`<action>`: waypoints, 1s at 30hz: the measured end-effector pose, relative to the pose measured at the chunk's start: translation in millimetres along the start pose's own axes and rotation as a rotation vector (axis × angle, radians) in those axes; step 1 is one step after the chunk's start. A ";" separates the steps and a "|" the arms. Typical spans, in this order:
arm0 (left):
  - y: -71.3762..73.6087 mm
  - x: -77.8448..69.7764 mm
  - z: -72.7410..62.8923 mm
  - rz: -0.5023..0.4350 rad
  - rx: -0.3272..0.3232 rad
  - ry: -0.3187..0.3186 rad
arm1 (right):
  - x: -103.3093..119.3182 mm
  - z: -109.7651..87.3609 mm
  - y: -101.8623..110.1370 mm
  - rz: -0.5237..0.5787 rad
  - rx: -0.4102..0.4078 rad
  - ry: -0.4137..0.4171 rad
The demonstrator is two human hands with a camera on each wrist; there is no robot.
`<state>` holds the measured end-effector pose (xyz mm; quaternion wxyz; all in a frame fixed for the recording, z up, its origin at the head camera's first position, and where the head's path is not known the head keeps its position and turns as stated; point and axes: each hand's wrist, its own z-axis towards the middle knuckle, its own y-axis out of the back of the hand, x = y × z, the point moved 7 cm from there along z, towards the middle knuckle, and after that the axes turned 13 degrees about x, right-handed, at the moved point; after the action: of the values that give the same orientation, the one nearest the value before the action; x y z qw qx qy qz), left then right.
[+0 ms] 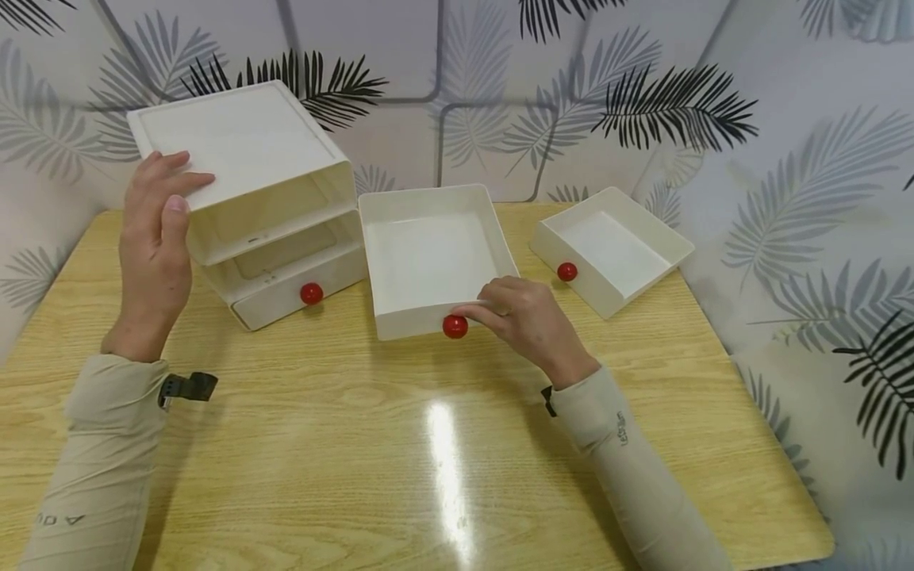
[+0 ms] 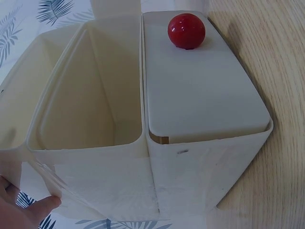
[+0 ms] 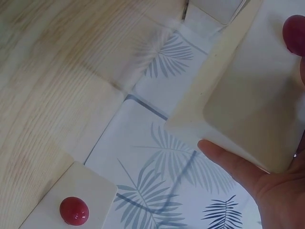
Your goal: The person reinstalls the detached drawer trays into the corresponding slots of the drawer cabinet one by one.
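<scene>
A white drawer cabinet stands at the left, with two vacant upper bays and a lower drawer pushed in, its red ball knob facing out. My left hand rests on the cabinet's front left corner, fingers lying over the top and thumb against the side. Beside the cabinet, my right hand grips a loose white drawer at its front right corner. The thumb is close to that drawer's red knob, and one finger extends along the drawer's outside.
Another white drawer with a red knob sits at the right, near the table's back right edge. The wooden table meets a leaf-patterned wall covering behind it.
</scene>
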<state>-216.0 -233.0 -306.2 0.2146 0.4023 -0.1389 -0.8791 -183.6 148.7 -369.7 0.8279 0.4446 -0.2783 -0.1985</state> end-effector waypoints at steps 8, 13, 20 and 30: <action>1.2 -4.3 -0.8 -0.004 -0.008 -0.002 | 1.9 -1.5 2.7 -0.008 -0.013 0.004; 0.7 -7.4 -1.2 -0.003 -0.008 -0.004 | 3.2 -4.7 4.7 -0.014 -0.016 0.001; -0.1 -8.8 0.1 -0.007 -0.001 0.007 | 6.0 -10.2 8.7 -0.027 -0.035 0.001; -0.6 2.0 0.3 -0.005 0.014 0.042 | 8.6 -15.2 11.8 -0.013 -0.053 0.019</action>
<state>-217.6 -233.4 -307.5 0.2126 0.4225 -0.1396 -0.8699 -166.4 159.5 -364.1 0.8408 0.4260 -0.2622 -0.2070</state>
